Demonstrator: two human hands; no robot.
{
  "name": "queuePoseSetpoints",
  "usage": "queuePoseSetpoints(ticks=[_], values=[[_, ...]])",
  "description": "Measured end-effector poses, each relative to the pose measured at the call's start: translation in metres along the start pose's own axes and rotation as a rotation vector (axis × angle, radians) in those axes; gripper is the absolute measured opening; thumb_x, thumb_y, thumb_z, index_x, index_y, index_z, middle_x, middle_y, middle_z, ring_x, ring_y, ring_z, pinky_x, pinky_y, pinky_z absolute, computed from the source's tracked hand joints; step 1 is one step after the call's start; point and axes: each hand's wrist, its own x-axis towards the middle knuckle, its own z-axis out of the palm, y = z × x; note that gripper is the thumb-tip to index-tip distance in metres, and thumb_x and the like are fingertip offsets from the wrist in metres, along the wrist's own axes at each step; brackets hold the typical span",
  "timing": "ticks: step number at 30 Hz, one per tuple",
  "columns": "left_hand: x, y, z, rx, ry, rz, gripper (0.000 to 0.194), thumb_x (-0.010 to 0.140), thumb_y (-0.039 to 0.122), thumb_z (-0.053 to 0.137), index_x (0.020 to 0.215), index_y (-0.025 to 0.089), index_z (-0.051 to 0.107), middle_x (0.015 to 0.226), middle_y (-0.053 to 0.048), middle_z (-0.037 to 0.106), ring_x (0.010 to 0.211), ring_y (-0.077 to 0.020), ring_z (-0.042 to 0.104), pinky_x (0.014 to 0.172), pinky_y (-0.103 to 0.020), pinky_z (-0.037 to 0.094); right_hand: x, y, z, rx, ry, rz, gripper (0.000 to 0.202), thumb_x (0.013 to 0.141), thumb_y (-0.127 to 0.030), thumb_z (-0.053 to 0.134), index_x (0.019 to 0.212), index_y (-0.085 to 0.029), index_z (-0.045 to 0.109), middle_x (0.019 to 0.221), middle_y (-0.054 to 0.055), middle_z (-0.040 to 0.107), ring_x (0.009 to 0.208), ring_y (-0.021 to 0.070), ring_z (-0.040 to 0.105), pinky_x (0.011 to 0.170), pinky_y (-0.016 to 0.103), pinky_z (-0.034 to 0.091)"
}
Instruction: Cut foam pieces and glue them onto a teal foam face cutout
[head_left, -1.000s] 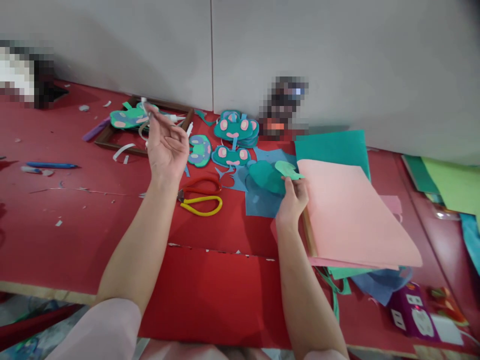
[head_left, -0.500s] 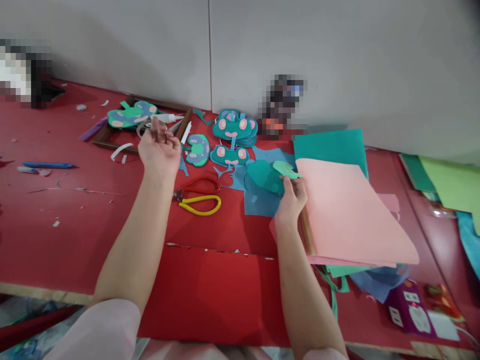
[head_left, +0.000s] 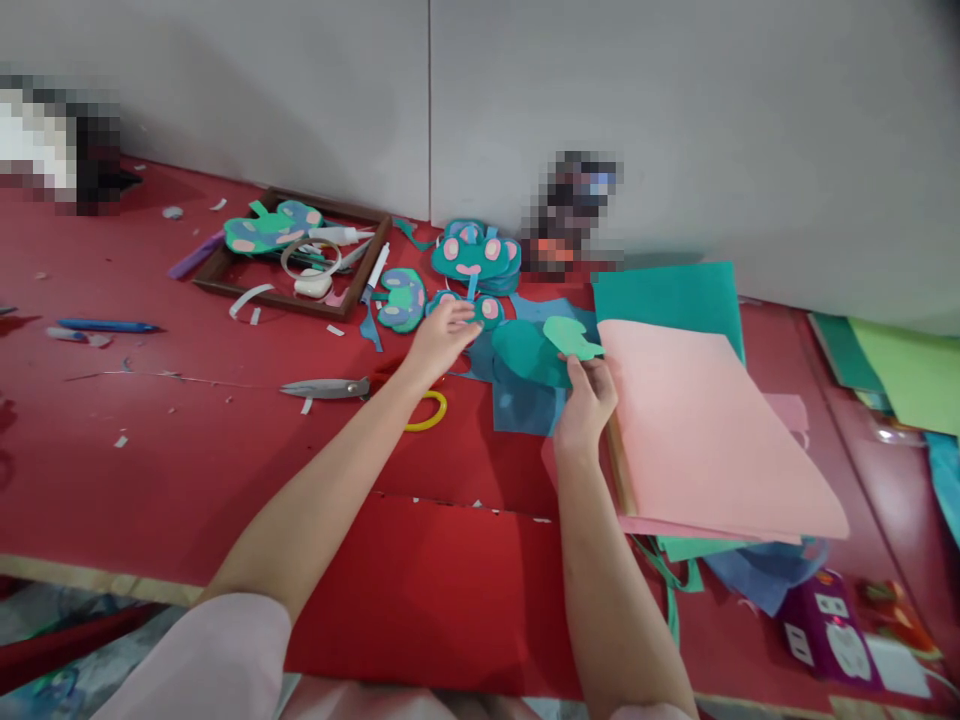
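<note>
My right hand pinches a light green cut-out piece between thumb and fingers, at the left edge of the pink sheets. Just left of that piece is a rounded teal cut-out, above blue sheet scraps. My left hand hovers with fingers stretched out, holding nothing that I can see. It partly covers a teal frog-face cut-out with pink eyes. Scissors with red and yellow handles lie below it, partly hidden by my left forearm.
A brown frame holds a tape roll, a white tube and green-purple cut-outs. Stacked frog faces stand by the wall. Pink sheets lie on teal ones at right. A purple power socket block sits near the front edge.
My left hand has moved right, from above the brown frame to the frog-face cut-out. The right hand keeps its grip on the light green piece, almost unmoved.
</note>
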Motion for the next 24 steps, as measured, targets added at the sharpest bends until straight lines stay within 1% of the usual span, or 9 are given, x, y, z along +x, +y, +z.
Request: queuePoseSetpoints(ticks=[2, 4, 6, 9, 12, 16, 18, 21, 24], values=[[-0.005, -0.003, 0.006, 0.034, -0.103, 0.014, 0.048, 0.075, 0.017, 0.061, 0.122, 0.017, 0.050, 0.114, -0.012, 0.064, 0.093, -0.0155, 0.064, 0.080, -0.028, 0.051, 0.000, -0.001, 0.000, 0.023, -0.013, 0.006, 0.016, 0.071, -0.032, 0.063, 0.067, -0.019, 0.055, 0.074, 0.000, 0.063, 0.077, 0.0150, 0.058, 0.079, 0.031, 0.044], [-0.009, -0.003, 0.007, 0.085, -0.167, 0.053, 0.055, 0.077, 0.018, 0.060, 0.130, 0.021, 0.046, 0.116, -0.011, 0.063, 0.087, -0.0137, 0.064, 0.077, -0.027, 0.052, 0.000, -0.001, 0.000, 0.034, -0.030, 0.007, 0.016, 0.071, -0.032, 0.064, 0.066, -0.019, 0.055, 0.072, -0.001, 0.062, 0.076, 0.0148, 0.059, 0.079, 0.030, 0.043], [-0.012, -0.003, 0.007, 0.178, -0.209, 0.103, 0.046, 0.076, 0.015, 0.058, 0.122, 0.022, 0.056, 0.116, -0.009, 0.062, 0.080, -0.0118, 0.063, 0.075, -0.026, 0.052, 0.001, -0.001, 0.000, 0.041, -0.045, 0.011, 0.017, 0.071, -0.032, 0.064, 0.066, -0.019, 0.055, 0.072, -0.002, 0.062, 0.077, 0.0151, 0.060, 0.079, 0.030, 0.043], [-0.013, -0.002, 0.006, 0.335, -0.250, 0.145, 0.028, 0.074, 0.009, 0.056, 0.096, 0.019, 0.069, 0.103, -0.005, 0.067, 0.075, -0.0122, 0.062, 0.072, -0.026, 0.051, 0.001, -0.001, 0.000, 0.027, -0.035, 0.011, 0.017, 0.071, -0.033, 0.063, 0.068, -0.019, 0.055, 0.072, -0.002, 0.061, 0.079, 0.0157, 0.061, 0.080, 0.031, 0.044], [-0.014, 0.001, 0.005, 0.476, -0.238, 0.141, 0.024, 0.072, 0.006, 0.055, 0.085, 0.019, 0.071, 0.088, -0.004, 0.069, 0.075, -0.0146, 0.062, 0.071, -0.027, 0.049, 0.002, 0.000, 0.000, -0.024, -0.014, 0.000, 0.018, 0.072, -0.034, 0.062, 0.069, -0.019, 0.054, 0.072, -0.001, 0.061, 0.080, 0.0166, 0.062, 0.078, 0.031, 0.045], [-0.018, 0.005, 0.004, 0.615, -0.202, 0.116, 0.023, 0.072, 0.004, 0.055, 0.084, 0.017, 0.070, 0.082, -0.005, 0.069, 0.074, -0.0172, 0.062, 0.072, -0.029, 0.048, 0.004, 0.005, -0.002, -0.096, -0.002, -0.035, 0.021, 0.074, -0.038, 0.060, 0.074, -0.018, 0.056, 0.075, 0.001, 0.060, 0.078, 0.0164, 0.060, 0.075, 0.031, 0.047], [-0.021, 0.004, 0.003, 0.668, -0.204, 0.109, 0.020, 0.072, 0.005, 0.057, 0.084, 0.016, 0.069, 0.080, -0.006, 0.068, 0.076, -0.0190, 0.063, 0.074, -0.030, 0.048, 0.004, 0.007, -0.003, -0.128, -0.004, -0.058, 0.022, 0.075, -0.040, 0.059, 0.076, -0.018, 0.057, 0.076, 0.000, 0.059, 0.076, 0.0153, 0.058, 0.075, 0.032, 0.048], [-0.024, 0.000, 0.002, 0.774, -0.207, 0.150, 0.019, 0.073, 0.007, 0.060, 0.088, 0.015, 0.068, 0.089, -0.008, 0.065, 0.081, -0.0210, 0.063, 0.076, -0.033, 0.048, 0.005, 0.009, -0.004, -0.147, -0.015, -0.077, 0.023, 0.075, -0.040, 0.060, 0.074, -0.018, 0.055, 0.072, -0.001, 0.055, 0.072, 0.0138, 0.055, 0.075, 0.032, 0.048], [-0.027, -0.004, 0.003, 0.922, -0.127, 0.265, 0.022, 0.075, 0.008, 0.060, 0.095, 0.014, 0.065, 0.107, -0.013, 0.058, 0.094, -0.0243, 0.060, 0.078, -0.035, 0.049, 0.004, 0.006, -0.004, -0.144, -0.031, -0.078, 0.022, 0.075, -0.039, 0.061, 0.074, -0.018, 0.055, 0.072, -0.002, 0.053, 0.072, 0.0130, 0.053, 0.075, 0.032, 0.049]])
